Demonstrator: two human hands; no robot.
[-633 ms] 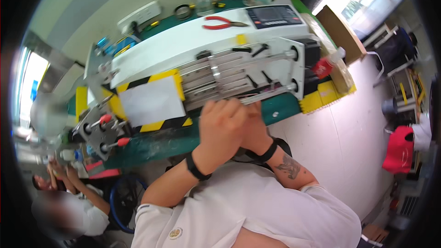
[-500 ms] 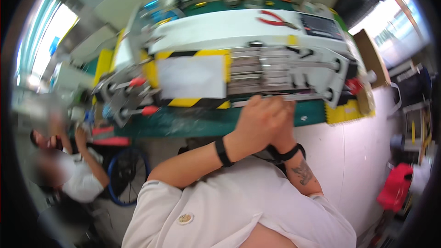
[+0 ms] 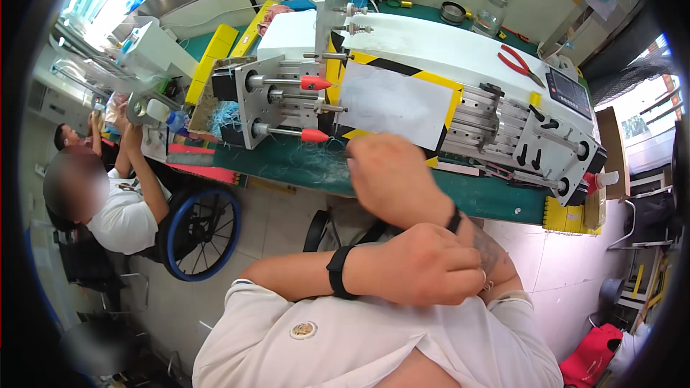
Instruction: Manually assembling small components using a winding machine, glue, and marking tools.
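Observation:
My right hand (image 3: 395,176) reaches leftward over the bench's front edge, fingers curled, beside fine pale threads on the green mat (image 3: 280,162). Whatever its fingertips hold is hidden. Closer to my body, my left hand (image 3: 420,266) is closed in front of my right forearm; what lies in its fingers, if anything, is hidden. Beyond the hands is a metal bench machine with a white sheet (image 3: 395,100) framed in yellow-black striped tape. To its left, two rods end in red tips (image 3: 315,136). Metal rails and an end plate (image 3: 550,147) stand to its right.
Red-handled pliers (image 3: 521,65) and a dark control panel (image 3: 568,93) rest on the white housing. Blue shredded strands (image 3: 226,116) lie by the left plate. A glass jar (image 3: 493,11) stands behind. At left, a person sits near a blue-rimmed wheel (image 3: 236,233) with hands raised.
My hands were together at the bench's front edge. Now my right hand is farther left, and my left hand has drawn back toward my body. The view has shifted, showing more of the left side.

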